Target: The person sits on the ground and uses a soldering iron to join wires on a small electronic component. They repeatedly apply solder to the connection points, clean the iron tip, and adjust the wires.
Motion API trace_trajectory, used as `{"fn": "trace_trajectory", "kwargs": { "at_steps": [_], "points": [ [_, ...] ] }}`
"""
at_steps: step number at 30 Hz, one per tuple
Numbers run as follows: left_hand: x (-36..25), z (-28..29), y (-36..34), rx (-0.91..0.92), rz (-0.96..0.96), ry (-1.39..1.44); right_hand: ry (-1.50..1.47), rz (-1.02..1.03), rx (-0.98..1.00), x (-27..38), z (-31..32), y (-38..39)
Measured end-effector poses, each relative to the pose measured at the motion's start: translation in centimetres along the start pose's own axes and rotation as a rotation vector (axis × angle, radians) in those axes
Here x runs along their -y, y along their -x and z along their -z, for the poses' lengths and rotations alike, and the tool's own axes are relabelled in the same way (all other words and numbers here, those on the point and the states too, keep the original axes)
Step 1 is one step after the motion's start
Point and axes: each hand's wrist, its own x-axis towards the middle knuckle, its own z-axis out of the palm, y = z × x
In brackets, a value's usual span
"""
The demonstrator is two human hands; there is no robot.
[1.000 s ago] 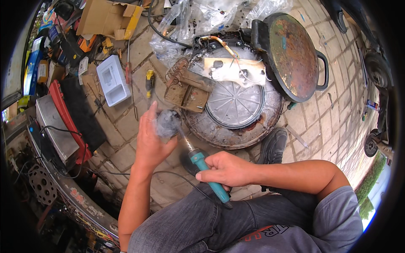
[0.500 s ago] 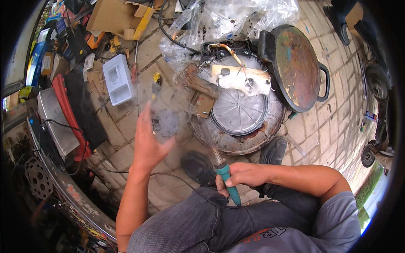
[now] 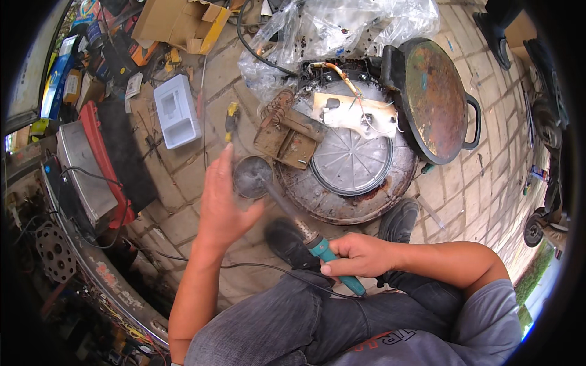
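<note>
My right hand (image 3: 360,255) is closed round the teal handle of a soldering iron (image 3: 334,262). The iron's long metal shaft slants up and left, and its tip reaches into a small round metal tin (image 3: 245,190). Haze hangs over the tin. Along the tin's left side, my left hand (image 3: 224,201) has its fingers stretched and its thumb apart; whether it touches the rim I cannot tell. Just beyond the fingertips lies a tool with a yellow-and-black handle (image 3: 231,119). To the right of the tin is a brown divided tray (image 3: 282,146) with coiled wire (image 3: 278,105) at its corner.
A large round appliance base (image 3: 351,161) bears a pale wired plate (image 3: 354,113). Against it leans a round pan-like lid (image 3: 436,100). Clear plastic (image 3: 342,30), a cardboard box (image 3: 177,24) and a white plastic tray (image 3: 177,113) lie around. The iron's cord (image 3: 262,265) crosses my leg.
The soldering iron's tip has moved left into the tin. Smoke over the tin has thinned. My left hand has shifted slightly right relative to the picture, as has the whole scene.
</note>
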Motion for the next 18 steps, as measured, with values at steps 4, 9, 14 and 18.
{"fn": "trace_trajectory", "kwargs": {
  "at_steps": [4,9,14,18],
  "points": [
    [-0.1,0.1,0.0,-0.001,-0.042,-0.041,0.098,-0.015,-0.151,1.3,-1.0,-0.1],
    [-0.4,0.0,0.2,0.044,-0.045,-0.051,0.070,0.001,-0.237,1.7,-1.6,-0.7],
    [-0.6,-0.1,0.3,0.043,-0.037,-0.023,0.009,-0.002,-0.266,1.5,-1.8,-1.3],
    [-0.7,-0.1,0.2,0.046,-0.028,-0.005,0.023,-0.003,-0.271,1.4,-1.9,-1.5]
  ]
}}
